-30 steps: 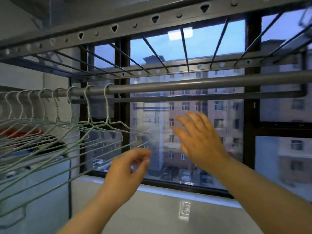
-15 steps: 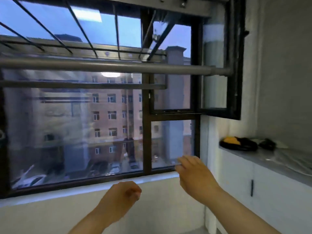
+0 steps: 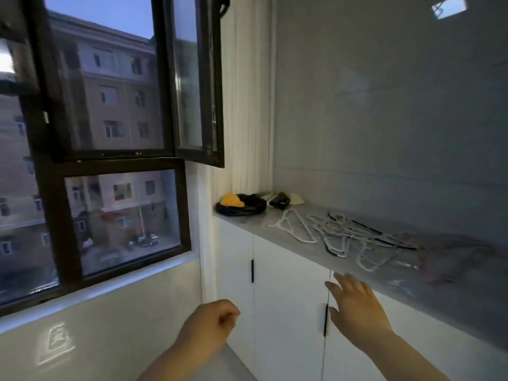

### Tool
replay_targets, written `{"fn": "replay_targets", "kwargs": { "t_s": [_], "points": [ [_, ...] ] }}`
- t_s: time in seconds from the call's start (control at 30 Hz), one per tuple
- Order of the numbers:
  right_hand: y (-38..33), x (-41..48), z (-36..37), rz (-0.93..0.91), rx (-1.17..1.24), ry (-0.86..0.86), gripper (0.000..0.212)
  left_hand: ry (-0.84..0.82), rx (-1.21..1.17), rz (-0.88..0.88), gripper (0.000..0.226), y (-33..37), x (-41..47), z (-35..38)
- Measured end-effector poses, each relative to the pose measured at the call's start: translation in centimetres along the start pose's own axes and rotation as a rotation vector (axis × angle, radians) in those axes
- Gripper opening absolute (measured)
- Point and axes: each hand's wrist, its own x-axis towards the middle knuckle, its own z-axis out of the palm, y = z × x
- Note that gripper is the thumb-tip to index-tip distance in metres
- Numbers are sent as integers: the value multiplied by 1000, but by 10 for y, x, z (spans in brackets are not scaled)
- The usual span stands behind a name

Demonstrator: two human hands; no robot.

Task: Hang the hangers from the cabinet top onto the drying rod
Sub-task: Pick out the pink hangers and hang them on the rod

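Observation:
Several wire hangers [image 3: 341, 235] lie in a loose tangle on the grey cabinet top [image 3: 275, 229] along the right wall. My right hand [image 3: 354, 306] is stretched out with straight fingers in front of the cabinet doors, just below the top's front edge and short of the hangers. My left hand [image 3: 211, 323] hangs lower at the middle, its fingers loosely curled with nothing in them. The drying rod is out of view.
A dark-framed window [image 3: 115, 160] fills the left, with one sash [image 3: 198, 78] swung open into the room above the cabinet's far end. A black and yellow bundle [image 3: 239, 206] and small items [image 3: 280, 199] sit at the top's back corner. White cabinet doors [image 3: 288, 292] stand below.
The view has swung right, away from the rod with its hung hangers, to the cabinet. Both hands have dropped, and my right hand now reaches toward the cabinet top.

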Motion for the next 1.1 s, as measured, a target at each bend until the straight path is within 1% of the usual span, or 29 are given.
{"fn": "replay_targets", "kwargs": {
  "t_s": [0.03,0.07,0.1,0.17,0.33,0.5,0.57,0.63,0.67,0.7,0.73,0.77,0.87,0.9,1.0,1.03,1.1],
  "points": [
    [15,-2,6,-18,2,-8,58,-11,-17,4,38,5,12,14],
    [27,-4,12,6,51,-81,55,-29,-32,3,37,8,23,27],
    [39,-3,19,53,75,-127,55,-50,-40,3,36,11,34,40],
    [60,4,37,105,96,-158,57,-80,-59,9,36,16,55,64],
    [98,42,67,206,44,-281,58,-120,-70,-9,38,18,116,111],
    [123,99,98,248,84,-259,61,-136,-80,-21,38,19,190,146],
    [135,125,110,273,83,-268,61,-129,-82,-23,31,20,223,157],
    [149,149,121,284,62,-196,59,-117,-87,-13,20,25,253,167],
    [161,157,128,320,100,-182,60,-108,-86,-3,19,29,268,173],
    [170,161,131,360,101,-215,67,-98,-73,8,21,34,283,179],
    [178,164,131,393,147,-292,83,-87,-57,19,23,40,296,186],
    [185,167,136,431,164,-295,101,-82,-40,33,24,48,308,193],
    [199,169,143,430,209,-328,150,-73,28,101,25,78,333,217],
    [200,171,146,413,189,-319,156,-67,78,131,26,88,339,225],
    [201,172,149,441,219,-319,158,-64,283,205,29,119,354,244],
    [202,172,151,440,215,-326,158,-92,327,209,31,128,358,250],
    [205,173,151,417,221,-367,156,-199,396,174,37,144,366,262]
  ]
}}
